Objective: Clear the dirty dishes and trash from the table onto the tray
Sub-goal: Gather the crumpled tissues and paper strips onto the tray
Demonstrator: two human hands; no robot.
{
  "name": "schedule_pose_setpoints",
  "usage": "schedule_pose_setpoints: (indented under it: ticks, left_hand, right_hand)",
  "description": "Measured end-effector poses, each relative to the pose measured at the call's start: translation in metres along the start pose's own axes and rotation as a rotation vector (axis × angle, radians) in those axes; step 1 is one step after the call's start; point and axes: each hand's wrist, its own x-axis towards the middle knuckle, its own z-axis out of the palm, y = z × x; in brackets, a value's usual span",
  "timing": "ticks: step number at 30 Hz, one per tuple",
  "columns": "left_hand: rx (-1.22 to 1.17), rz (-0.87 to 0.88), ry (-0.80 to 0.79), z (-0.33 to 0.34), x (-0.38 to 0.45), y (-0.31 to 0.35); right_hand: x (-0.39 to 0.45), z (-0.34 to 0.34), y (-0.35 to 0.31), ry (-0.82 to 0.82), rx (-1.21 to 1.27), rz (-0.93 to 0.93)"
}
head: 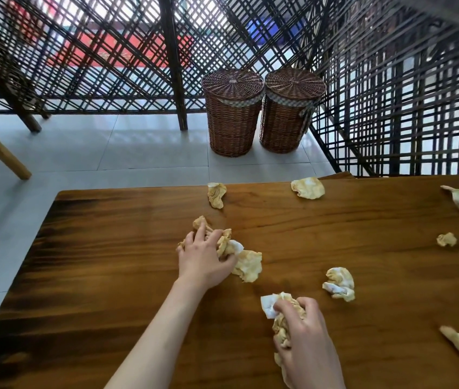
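Left hand (206, 262) grips stained napkin wad (239, 259) at bench (110, 276) centre. Right hand (304, 341) clutches second wad (281, 318) nearer bench's near edge. Loose napkins (339, 283) scattered toward bench's right side. Two baskets (262, 110) on floor beyond bench.

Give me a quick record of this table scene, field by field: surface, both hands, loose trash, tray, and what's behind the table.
surface: wooden table
left hand: grips a clump of stained crumpled napkins
right hand: grips another crumpled napkin wad
loose trash: stained napkins scattered across the table, including one near the far edge and one mid-right
tray: none in view
dishes: none in view
behind the table: two lidded wicker baskets side by side on the tiled floor, in front of a lattice screen
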Motion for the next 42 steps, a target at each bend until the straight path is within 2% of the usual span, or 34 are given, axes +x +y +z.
schedule_pose_setpoints:
  ticks: [2, 5, 8, 20, 27, 33, 42]
  left_hand:
    - [0.038, 0.001, 0.003, 0.003, -0.003, -0.001]
    - [0.062, 0.003, 0.112, 0.005, -0.008, -0.001]
    - [-0.025, 0.006, 0.211, 0.009, -0.017, 0.003]
    - [-0.284, 0.024, 0.338, -0.012, -0.076, -0.014]
    - [-0.338, 0.087, 0.343, -0.031, -0.13, -0.001]
    - [-0.333, 0.154, 0.246, -0.041, -0.169, 0.039]
    - [-0.302, 0.233, 0.248, -0.022, -0.23, 0.133]
  right_hand:
    - [-0.002, 0.0, 0.0, -0.002, 0.007, 0.007]
    - [-0.006, 0.0, -0.001, -0.006, 0.001, 0.009]
    - [-0.009, -0.001, 0.001, -0.001, -0.009, 0.012]
    - [-0.037, -0.013, 0.014, 0.075, 0.055, 0.041]
    - [-0.071, -0.027, 0.015, 0.148, 0.099, 0.095]
    - [-0.101, -0.052, 0.029, 0.207, 0.107, 0.129]
    - [-0.146, -0.093, 0.104, 0.226, 0.18, 0.15]
